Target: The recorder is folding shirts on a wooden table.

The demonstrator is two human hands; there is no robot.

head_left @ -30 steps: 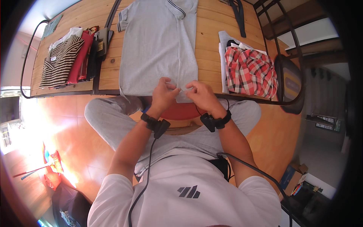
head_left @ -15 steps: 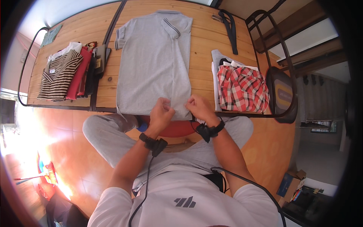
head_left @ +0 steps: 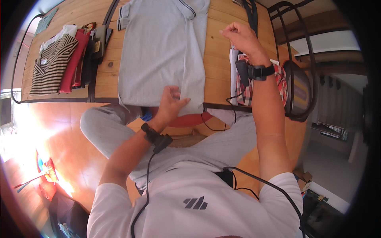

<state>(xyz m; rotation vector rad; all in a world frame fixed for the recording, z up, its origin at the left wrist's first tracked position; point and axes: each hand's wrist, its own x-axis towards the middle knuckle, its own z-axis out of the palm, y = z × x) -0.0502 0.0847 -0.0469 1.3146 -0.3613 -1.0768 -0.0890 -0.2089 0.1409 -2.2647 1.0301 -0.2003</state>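
A grey short-sleeved polo shirt (head_left: 158, 59) lies face down on the wooden table, its right side folded inward in a long strip. Dark stripes edge its sleeves. At the hem nearest me, my left hand (head_left: 171, 105) rests on the cloth, fingers loosely spread, gripping nothing. My right hand (head_left: 243, 39) is up off the shirt, over the table to its right. Its fingers are loosely bent and somewhat apart, with nothing visible in them. Below that wrist, my forearm partly hides a red-and-white checked garment (head_left: 281, 79) on a stack of clothes.
Left on the table (head_left: 109, 81) is a pile with a striped shirt (head_left: 51, 65) and a red garment (head_left: 75, 59). A dark strap (head_left: 251, 14) lies at the far right. A black metal rail (head_left: 305, 47) bounds the right end. Cables (head_left: 149, 178) run from both wrist bands.
My right hand has left the shirt's hem and moved up and right, past its folded edge. The left hand stays at the hem, its fingers looser. The view has shifted slightly.
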